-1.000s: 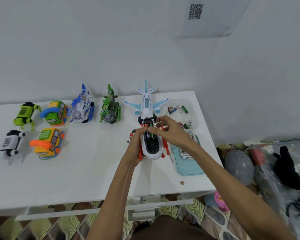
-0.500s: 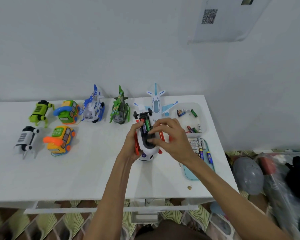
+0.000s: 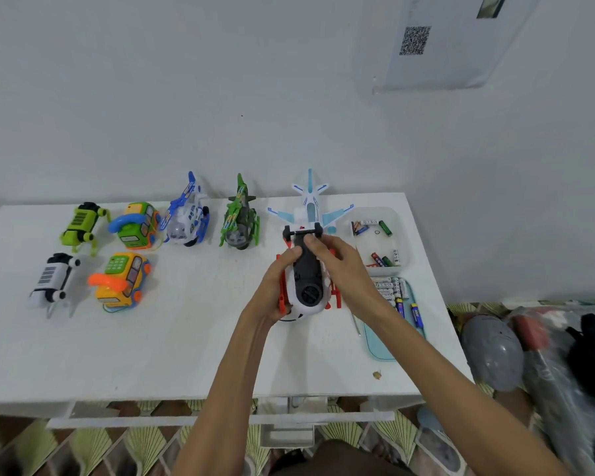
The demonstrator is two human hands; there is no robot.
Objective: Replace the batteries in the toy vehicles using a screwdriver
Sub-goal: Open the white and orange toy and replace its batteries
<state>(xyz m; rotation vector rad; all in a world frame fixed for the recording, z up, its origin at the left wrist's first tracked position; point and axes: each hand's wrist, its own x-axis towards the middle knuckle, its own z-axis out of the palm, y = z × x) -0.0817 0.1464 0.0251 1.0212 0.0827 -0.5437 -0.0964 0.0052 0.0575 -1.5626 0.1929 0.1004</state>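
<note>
The left hand (image 3: 275,281) and right hand (image 3: 346,269) hold an upturned toy (image 3: 308,281).

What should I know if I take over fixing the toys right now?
Left hand holds the upturned red-and-white toy by its side. Right hand holds the other side, a fingertip on the black cover, which lies over the battery bay. Screwdriver lies on the table by the right forearm; batteries wait on the blue tray. To do: screw the cover down. Whether the other toys are done, I can't tell.

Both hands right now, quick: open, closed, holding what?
Left hand: grips the upturned red-and-white toy by its side.
Right hand: holds the same toy at its black underside.
</note>
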